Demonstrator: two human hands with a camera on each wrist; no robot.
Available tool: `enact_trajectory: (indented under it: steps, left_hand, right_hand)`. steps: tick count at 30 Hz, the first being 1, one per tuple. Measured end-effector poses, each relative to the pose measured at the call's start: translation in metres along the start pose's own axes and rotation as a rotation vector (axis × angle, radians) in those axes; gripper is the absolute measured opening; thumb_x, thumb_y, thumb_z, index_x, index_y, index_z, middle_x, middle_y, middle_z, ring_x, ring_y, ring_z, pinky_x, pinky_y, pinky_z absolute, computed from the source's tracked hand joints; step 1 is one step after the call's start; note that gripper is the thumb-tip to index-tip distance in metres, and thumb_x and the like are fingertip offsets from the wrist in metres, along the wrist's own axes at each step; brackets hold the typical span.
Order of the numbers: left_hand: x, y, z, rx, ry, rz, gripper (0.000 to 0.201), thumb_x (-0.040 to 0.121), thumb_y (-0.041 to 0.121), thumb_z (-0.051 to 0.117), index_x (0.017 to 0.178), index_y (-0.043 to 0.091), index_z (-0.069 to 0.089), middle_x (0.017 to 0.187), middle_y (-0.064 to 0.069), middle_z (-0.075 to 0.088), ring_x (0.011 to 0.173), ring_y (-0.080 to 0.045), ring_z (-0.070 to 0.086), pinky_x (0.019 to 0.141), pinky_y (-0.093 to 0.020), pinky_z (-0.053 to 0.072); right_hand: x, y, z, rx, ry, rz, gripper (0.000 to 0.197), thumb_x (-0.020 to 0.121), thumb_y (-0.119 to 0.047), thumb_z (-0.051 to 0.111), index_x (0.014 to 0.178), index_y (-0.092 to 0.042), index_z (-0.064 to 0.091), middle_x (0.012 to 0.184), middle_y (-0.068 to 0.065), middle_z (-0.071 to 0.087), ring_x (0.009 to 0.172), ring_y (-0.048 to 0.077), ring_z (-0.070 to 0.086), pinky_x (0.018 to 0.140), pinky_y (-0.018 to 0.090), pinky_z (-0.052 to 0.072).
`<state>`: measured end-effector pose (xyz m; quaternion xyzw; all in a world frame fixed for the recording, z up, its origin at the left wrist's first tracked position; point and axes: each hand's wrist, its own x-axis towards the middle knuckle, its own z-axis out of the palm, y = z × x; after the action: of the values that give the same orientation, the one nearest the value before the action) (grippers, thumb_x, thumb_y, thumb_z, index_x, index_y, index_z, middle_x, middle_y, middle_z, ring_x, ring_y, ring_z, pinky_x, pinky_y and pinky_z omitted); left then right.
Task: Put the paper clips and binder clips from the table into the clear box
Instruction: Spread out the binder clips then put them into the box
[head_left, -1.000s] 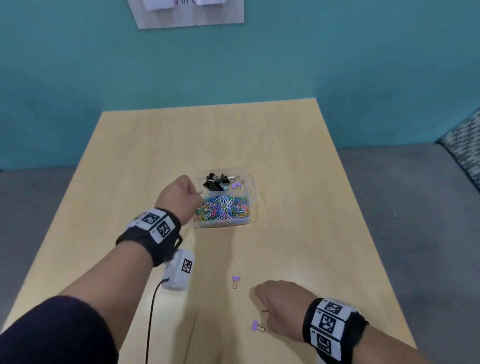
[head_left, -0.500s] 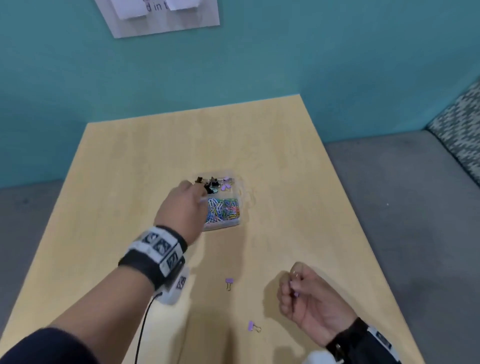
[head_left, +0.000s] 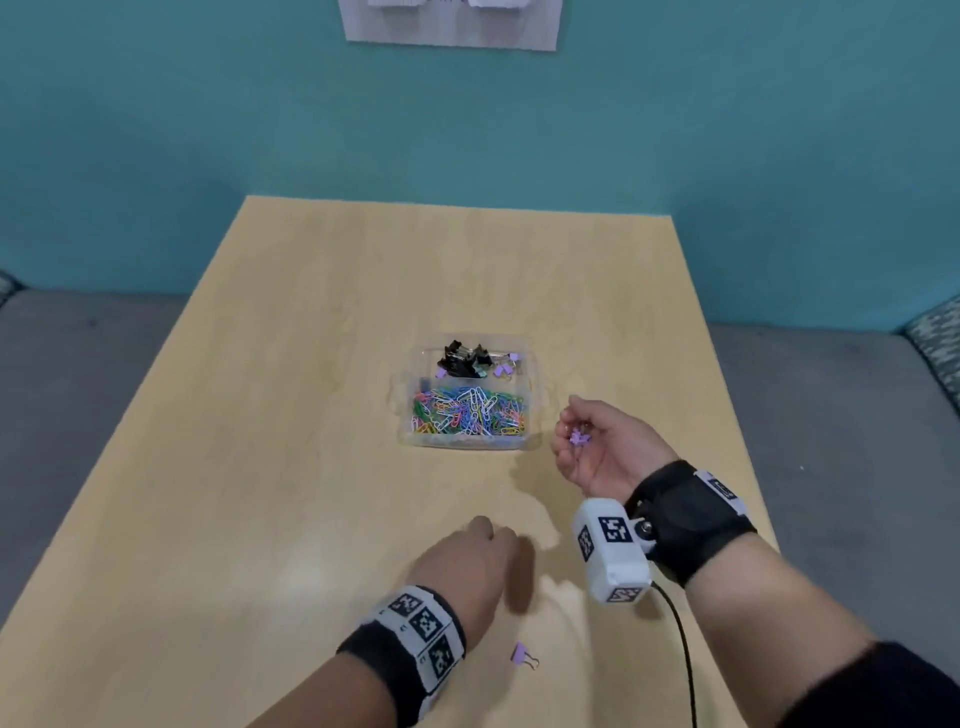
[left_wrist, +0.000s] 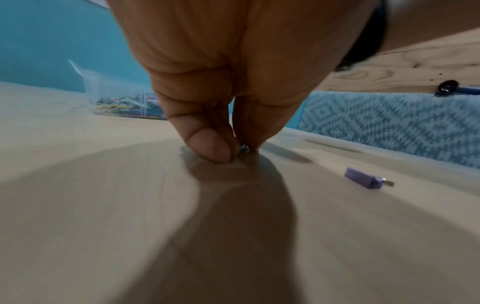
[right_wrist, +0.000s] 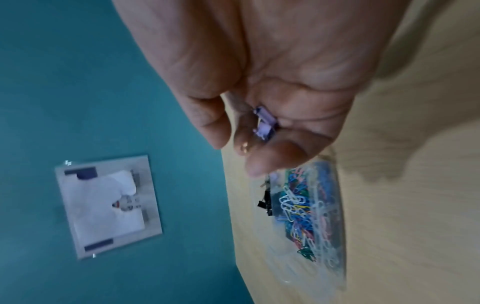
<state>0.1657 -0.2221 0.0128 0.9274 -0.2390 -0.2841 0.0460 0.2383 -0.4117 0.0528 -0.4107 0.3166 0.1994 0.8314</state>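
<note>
The clear box (head_left: 530, 384) sits mid-table with coloured paper clips (head_left: 467, 413) in its near half and black and purple binder clips (head_left: 467, 358) in its far half. My right hand (head_left: 571, 431) hovers palm-up just right of the box, its fingers curled round purple binder clips (head_left: 579, 439), which the right wrist view shows as purple binder clips (right_wrist: 265, 123) against the palm. My left hand (head_left: 493, 532) is down on the near table, thumb and finger pinching a small clip (left_wrist: 244, 149). A loose purple binder clip (head_left: 522, 656) lies beside the left wrist, also visible as the loose clip (left_wrist: 363, 180).
The wooden table (head_left: 260, 467) stands against a teal wall with a sign (head_left: 452, 23) on it. A white wrist camera (head_left: 613, 556) and its black cable (head_left: 680, 649) hang under my right wrist. Grey floor lies on both sides.
My left hand left the box and came down on the near table, pinching a clip. My right hand rose palm-up with purple binder clips and moved up beside the box.
</note>
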Motion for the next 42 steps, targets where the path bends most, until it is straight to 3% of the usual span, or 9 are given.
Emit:
enact_trajectory:
  steps: [6,11,15,21,25,27,31,37,42]
  left_hand:
    - [-0.006,0.005,0.004,0.029,-0.026,0.024,0.047,0.070,-0.007,0.052,0.113,0.008,0.042,0.115,-0.016,0.042,0.081,-0.034,0.051,0.060,-0.038,0.039]
    - [-0.018,0.000,0.010,-0.231,0.033,-0.029,0.024,0.075,-0.002,0.041,0.091,0.015,0.051,0.094,0.000,0.032,0.058,-0.022,0.036,0.058,-0.030,0.031]
    - [-0.029,-0.002,0.024,-0.557,0.117,-0.043,0.024,0.077,0.016,0.038,0.080,0.017,0.062,0.085,0.009,0.040,0.071,-0.017,0.052,0.069,-0.027,0.043]
    - [-0.048,0.003,0.032,-1.147,0.098,-0.304,0.024,0.078,0.003,0.043,0.066,0.019,0.056,0.065,0.000,0.058,0.054,-0.010,0.049,0.054,-0.028,0.041]
    - [-0.055,0.010,0.034,-0.828,0.055,-0.009,0.009,0.090,0.038,0.048,0.090,0.029,0.045,0.071,0.007,0.048,0.061,-0.009,0.042,0.059,-0.034,0.038]
    - [-0.052,0.012,0.035,-0.394,-0.077,0.116,0.038,0.087,0.054,0.047,0.115,0.029,0.039,0.093,0.006,0.056,0.077,-0.015,0.051,0.067,-0.033,0.041]
    - [-0.038,0.016,0.039,-0.034,-0.105,0.278,0.022,0.094,0.033,0.042,0.111,0.021,0.033,0.110,-0.007,0.053,0.094,-0.033,0.055,0.073,-0.042,0.047]
    - [-0.027,0.022,0.021,0.067,-0.149,0.247,0.023,0.095,0.036,0.036,0.103,0.015,0.038,0.106,-0.013,0.058,0.089,-0.038,0.056,0.066,-0.038,0.037]
    - [0.016,-0.007,-0.046,-0.099,0.215,0.024,0.020,0.090,0.041,0.043,0.087,0.022,0.037,0.071,0.005,0.051,0.070,-0.028,0.055,0.056,-0.033,0.036]
  right_hand:
    - [0.041,-0.042,0.070,-0.246,0.110,-0.114,0.013,0.095,-0.017,0.054,0.091,-0.005,0.053,0.070,0.009,0.050,0.055,0.018,0.051,0.052,0.027,0.049]
    - [0.060,-0.052,0.099,-0.409,0.068,-0.106,0.034,0.093,-0.022,0.060,0.121,-0.006,0.050,0.104,0.015,0.049,0.102,0.036,0.055,0.092,0.048,0.049]
    - [0.046,-0.047,0.091,-0.597,0.058,-0.179,0.026,0.092,-0.023,0.061,0.115,-0.011,0.056,0.111,0.007,0.053,0.095,0.025,0.054,0.063,0.034,0.055]
    - [0.009,-0.013,0.022,-0.646,0.088,-0.244,0.008,0.091,-0.017,0.060,0.099,-0.015,0.062,0.093,0.006,0.058,0.084,0.021,0.057,0.072,0.038,0.048]
    - [-0.030,0.022,-0.041,-0.701,0.136,-0.166,0.009,0.090,-0.013,0.060,0.097,-0.008,0.062,0.081,0.006,0.059,0.069,0.018,0.058,0.066,0.035,0.046]
    - [-0.049,0.040,-0.076,-0.971,0.177,-0.203,0.007,0.090,-0.021,0.059,0.087,-0.015,0.060,0.076,-0.002,0.061,0.068,0.017,0.057,0.066,0.031,0.046]
    - [-0.089,0.072,-0.131,-1.659,0.285,-0.307,0.008,0.090,-0.030,0.052,0.084,-0.026,0.048,0.082,-0.009,0.052,0.073,0.009,0.050,0.065,0.029,0.044]
    - [-0.114,0.103,-0.161,-1.517,0.309,-0.355,0.024,0.083,-0.036,0.061,0.072,-0.029,0.041,0.074,-0.010,0.051,0.073,0.005,0.049,0.063,0.023,0.041]
    - [-0.109,0.103,-0.163,-1.481,0.351,-0.344,0.026,0.085,-0.040,0.057,0.070,-0.029,0.038,0.075,-0.011,0.051,0.077,0.004,0.047,0.066,0.022,0.041]
